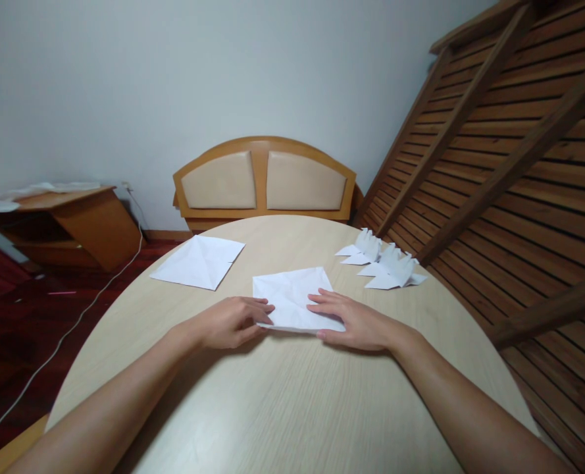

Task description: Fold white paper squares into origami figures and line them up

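A creased white sheet of paper (pixel 292 296) lies on the round table in front of me. At its left front corner, my left hand (pixel 233 321) has its fingers curled over the edge, with the thumb low by the front edge. My right hand (pixel 354 320) rests on the right side of the same sheet. Its fingers are spread over the paper, and the thumb sits apart at the front edge. A second creased white sheet (pixel 201 262) lies farther off to the left, untouched by either hand.
Several folded white paper birds (pixel 388 263) stand in a cluster at the table's (pixel 272 408) right side. Beyond the far edge is a wooden headboard (pixel 260 174) with beige panels. A slatted wooden frame (pixel 509 171) leans at the right. A cable (pixel 82 316) runs past a low desk (pixel 85 227).
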A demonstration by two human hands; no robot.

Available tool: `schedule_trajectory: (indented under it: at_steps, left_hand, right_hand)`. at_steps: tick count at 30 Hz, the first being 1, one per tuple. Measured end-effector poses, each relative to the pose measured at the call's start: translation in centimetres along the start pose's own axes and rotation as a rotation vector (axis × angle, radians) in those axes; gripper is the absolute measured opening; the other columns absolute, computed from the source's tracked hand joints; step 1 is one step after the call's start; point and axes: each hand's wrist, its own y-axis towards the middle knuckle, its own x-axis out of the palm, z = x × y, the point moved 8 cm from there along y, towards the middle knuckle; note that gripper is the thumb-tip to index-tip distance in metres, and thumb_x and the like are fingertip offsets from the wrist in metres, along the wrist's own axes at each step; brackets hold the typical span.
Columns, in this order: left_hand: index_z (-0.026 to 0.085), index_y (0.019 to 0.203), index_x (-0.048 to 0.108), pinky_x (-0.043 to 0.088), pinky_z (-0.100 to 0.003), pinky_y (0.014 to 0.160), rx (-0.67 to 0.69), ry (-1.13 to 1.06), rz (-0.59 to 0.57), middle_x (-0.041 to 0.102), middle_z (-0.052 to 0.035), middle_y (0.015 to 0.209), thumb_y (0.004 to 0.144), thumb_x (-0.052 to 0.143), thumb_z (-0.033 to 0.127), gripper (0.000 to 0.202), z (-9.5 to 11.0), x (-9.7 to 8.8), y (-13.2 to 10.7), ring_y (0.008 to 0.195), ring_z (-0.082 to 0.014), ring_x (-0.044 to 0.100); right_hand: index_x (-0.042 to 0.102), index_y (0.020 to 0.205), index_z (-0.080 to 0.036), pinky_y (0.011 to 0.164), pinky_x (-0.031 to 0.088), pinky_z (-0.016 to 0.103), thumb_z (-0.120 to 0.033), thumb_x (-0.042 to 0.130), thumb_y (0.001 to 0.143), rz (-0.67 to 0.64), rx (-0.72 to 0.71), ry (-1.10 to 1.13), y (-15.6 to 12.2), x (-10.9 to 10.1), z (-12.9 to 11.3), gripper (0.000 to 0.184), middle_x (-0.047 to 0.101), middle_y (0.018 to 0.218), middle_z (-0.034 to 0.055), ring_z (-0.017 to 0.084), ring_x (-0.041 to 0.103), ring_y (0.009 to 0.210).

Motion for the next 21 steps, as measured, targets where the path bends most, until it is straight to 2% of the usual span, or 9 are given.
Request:
schedule_trajectory:
  at_steps: [2,4,7,10,12,15,18,20,21]
  left_hand:
    - [0.024,0.109,0.072,0.045,-0.040,0.105,-0.044,-0.056,0.040,0.069,-0.0069,0.129,0.100,0.045,0.032,0.030,-0.8,-0.4,0.0,0.125,-0.0250,0.060]
    - [0.022,0.104,0.072,0.050,-0.036,0.094,-0.131,-0.114,0.083,0.074,-0.0074,0.112,0.101,0.044,0.039,0.033,-2.1,-0.7,-0.2,0.107,-0.0244,0.067]
    - [0.017,0.090,0.069,0.048,-0.029,0.073,-0.245,-0.175,0.117,0.071,-0.0048,0.083,0.101,0.039,0.047,0.044,-4.0,-0.8,-0.5,0.077,-0.0195,0.063]
    - [0.016,0.086,0.066,0.043,-0.028,0.068,-0.274,-0.221,0.178,0.064,-0.0026,0.077,0.101,0.038,0.048,0.045,-5.0,-1.1,-0.7,0.070,-0.0169,0.055]
    - [0.016,0.083,0.062,0.041,-0.027,0.065,-0.302,-0.237,0.221,0.059,-0.0011,0.073,0.101,0.038,0.049,0.044,-5.7,-1.2,-0.7,0.067,-0.0162,0.051]
    - [0.017,0.078,0.058,0.039,-0.027,0.062,-0.350,-0.252,0.282,0.053,0.0007,0.068,0.099,0.040,0.050,0.044,-6.5,-1.2,-0.6,0.064,-0.0155,0.047]
    - [0.015,0.093,0.062,0.042,-0.027,0.063,-0.359,-0.306,0.370,0.061,-0.0016,0.075,0.099,0.042,0.048,0.039,-6.8,-1.1,-0.4,0.068,-0.0167,0.054]
    - [0.014,0.118,0.059,0.043,-0.027,0.061,-0.394,-0.333,0.446,0.066,-0.0032,0.079,0.098,0.045,0.047,0.041,-7.1,-1.0,-0.4,0.067,-0.0171,0.058]
    - [0.013,0.131,0.051,0.044,-0.026,0.060,-0.425,-0.330,0.488,0.067,-0.0037,0.080,0.098,0.046,0.047,0.047,-7.3,-0.9,-0.5,0.064,-0.0169,0.059]
  right_hand:
    - [0.056,0.142,-0.027,0.121,0.026,0.053,-0.063,0.061,0.087,-0.021,0.027,0.028,-0.2,-0.2,0.4,0.066,0.042,0.156,0.0056,0.033,0.030,0.148]
    - [0.057,0.140,-0.027,0.121,0.025,0.054,-0.063,0.060,0.088,-0.038,0.060,0.080,-0.5,-0.5,0.9,0.064,0.042,0.156,0.0057,0.033,0.030,0.148]
    - [0.058,0.139,-0.027,0.121,0.025,0.055,-0.060,0.052,0.094,-0.040,0.098,0.191,-0.8,-1.1,1.5,0.057,0.047,0.154,0.0057,0.031,0.034,0.147]
    - [0.056,0.141,-0.026,0.117,0.033,0.054,-0.058,0.047,0.096,0.001,0.088,0.328,-0.9,-1.6,1.7,0.055,0.055,0.147,0.0066,0.031,0.049,0.137]
    - [0.057,0.140,-0.024,0.112,0.040,0.052,-0.056,0.051,0.095,0.052,0.086,0.387,-0.6,-1.7,2.0,0.056,0.060,0.141,0.0085,0.031,0.057,0.128]
    - [0.054,0.140,-0.022,0.104,0.049,0.049,-0.050,0.058,0.093,0.210,0.100,0.417,-0.1,-1.8,2.8,0.054,0.064,0.136,0.0107,0.031,0.063,0.120]
    - [0.042,0.145,-0.022,0.094,0.054,0.048,-0.043,0.053,0.097,0.375,0.162,0.425,0.2,-1.7,4.1,0.053,0.071,0.123,0.0115,0.028,0.070,0.106]
    - [0.034,0.149,-0.021,0.090,0.055,0.047,-0.039,0.052,0.097,0.428,0.189,0.410,0.3,-1.5,4.7,0.058,0.075,0.112,0.0108,0.028,0.072,0.099]
    - [0.031,0.150,-0.020,0.089,0.055,0.048,-0.038,0.052,0.097,0.444,0.199,0.393,0.4,-1.4,4.9,0.061,0.076,0.109,0.0104,0.027,0.072,0.097]
